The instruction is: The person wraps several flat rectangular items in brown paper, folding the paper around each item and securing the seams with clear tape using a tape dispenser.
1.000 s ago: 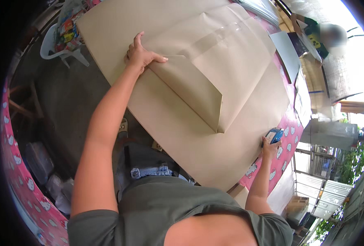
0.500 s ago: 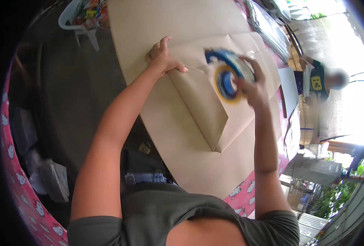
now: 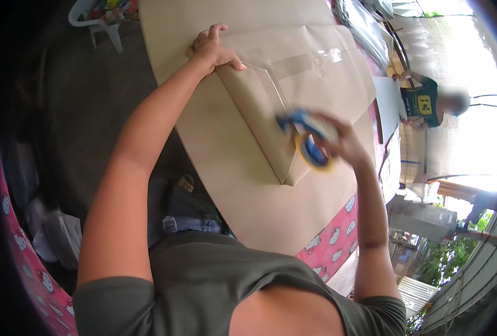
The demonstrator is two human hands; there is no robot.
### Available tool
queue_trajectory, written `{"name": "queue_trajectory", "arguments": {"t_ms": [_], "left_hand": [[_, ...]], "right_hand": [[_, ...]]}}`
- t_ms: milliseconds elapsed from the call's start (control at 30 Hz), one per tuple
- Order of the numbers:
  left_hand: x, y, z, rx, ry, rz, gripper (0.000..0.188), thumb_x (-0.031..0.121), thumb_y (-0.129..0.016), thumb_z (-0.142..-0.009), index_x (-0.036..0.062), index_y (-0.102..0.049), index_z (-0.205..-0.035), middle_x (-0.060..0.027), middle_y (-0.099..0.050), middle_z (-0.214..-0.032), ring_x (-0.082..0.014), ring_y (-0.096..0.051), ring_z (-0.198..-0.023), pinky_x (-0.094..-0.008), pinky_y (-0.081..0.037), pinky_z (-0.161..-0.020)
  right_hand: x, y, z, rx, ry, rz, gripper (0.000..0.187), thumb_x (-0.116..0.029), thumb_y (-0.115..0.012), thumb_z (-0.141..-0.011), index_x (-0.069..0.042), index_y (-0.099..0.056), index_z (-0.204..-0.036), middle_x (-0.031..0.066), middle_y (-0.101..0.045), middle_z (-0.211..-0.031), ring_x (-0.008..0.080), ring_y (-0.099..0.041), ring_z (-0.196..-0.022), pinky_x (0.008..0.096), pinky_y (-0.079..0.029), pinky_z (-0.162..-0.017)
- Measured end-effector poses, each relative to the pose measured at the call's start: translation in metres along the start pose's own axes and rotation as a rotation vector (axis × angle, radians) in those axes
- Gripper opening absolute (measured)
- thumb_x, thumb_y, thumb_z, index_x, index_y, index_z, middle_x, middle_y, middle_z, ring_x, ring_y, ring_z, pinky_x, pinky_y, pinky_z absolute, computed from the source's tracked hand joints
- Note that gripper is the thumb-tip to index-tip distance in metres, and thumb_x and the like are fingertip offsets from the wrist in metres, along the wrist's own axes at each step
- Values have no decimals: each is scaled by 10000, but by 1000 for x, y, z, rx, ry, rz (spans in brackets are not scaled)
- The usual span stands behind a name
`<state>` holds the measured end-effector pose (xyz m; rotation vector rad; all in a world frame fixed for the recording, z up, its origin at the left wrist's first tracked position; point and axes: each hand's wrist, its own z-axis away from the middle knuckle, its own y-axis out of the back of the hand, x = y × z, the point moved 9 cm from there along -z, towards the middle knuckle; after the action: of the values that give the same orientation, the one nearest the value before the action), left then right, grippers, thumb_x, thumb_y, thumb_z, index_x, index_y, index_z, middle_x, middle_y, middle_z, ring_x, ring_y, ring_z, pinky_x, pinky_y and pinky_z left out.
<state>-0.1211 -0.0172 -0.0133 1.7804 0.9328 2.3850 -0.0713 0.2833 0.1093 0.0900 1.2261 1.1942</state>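
Note:
A folded brown paper bag [image 3: 310,89] lies flat on a sheet of brown paper [image 3: 226,196] that covers the table. Its near end is folded into a pointed panel, and strips of clear tape shine across it. My left hand [image 3: 215,53] rests on the far left corner of the fold, fingers spread, the thumb pressing the paper. In my right hand [image 3: 344,143] is a blue tape dispenser [image 3: 310,131] with a yellow-rimmed roll, held over the right part of the folded panel. Motion blurs the dispenser, and whether tape runs from it to the paper I cannot tell.
A white plastic chair [image 3: 94,25] with colourful packets stands at the far left. Clear plastic packs [image 3: 366,33] lie along the table's far right edge. Pink patterned cloth [image 3: 332,238] shows under the paper. Another person [image 3: 428,103] is across on the right, beside a white board [image 3: 387,106].
My right hand has brought the tape dispenser down toward me, over the near part of the folded panel. My left hand stays on the fold's corner. The view has shifted slightly.

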Motion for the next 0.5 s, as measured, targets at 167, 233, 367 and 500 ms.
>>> {"name": "queue_trajectory", "arguments": {"t_ms": [167, 233, 367, 500], "left_hand": [[3, 17, 4, -15, 58, -360, 1149, 318, -846, -458, 181, -208, -1404, -208, -157, -1448, -370, -128, -1344, -531, -249, -1042], [41, -10, 18, 67, -485, -433, 1032, 414, -744, -625, 173, -149, -1433, -215, -74, -1476, -376, -46, -1367, -700, 15, -987], [90, -106, 94, -505, -810, -744, 780, 625, -320, -847, 103, -224, -1419, -137, -105, -1494, -279, -66, -1386, -549, -7, -1080], [65, -90, 83, -458, -716, -789, 767, 598, -309, -863, 96, -179, -1429, -151, -90, -1494, -292, -54, -1385, -546, -3, -1076]], "right_hand": [[42, -8, 80, -126, -401, 15, 608, -128, -709, -576, -38, -583, -1165, 77, -641, -1010, 163, -589, -907, 287, -448, -850], [34, 7, 32, -300, -398, 246, 522, -126, -704, -609, -36, -613, -1115, 77, -649, -969, 184, -606, -809, 304, -482, -767], [35, 31, -23, -565, -656, 753, 477, -243, -706, -650, -22, -626, -1064, 124, -647, -965, 211, -619, -806, 342, -481, -776], [48, 9, -39, -355, -579, 815, 484, -238, -702, -661, -24, -609, -1086, 127, -630, -999, 221, -604, -846, 347, -468, -799]]}}
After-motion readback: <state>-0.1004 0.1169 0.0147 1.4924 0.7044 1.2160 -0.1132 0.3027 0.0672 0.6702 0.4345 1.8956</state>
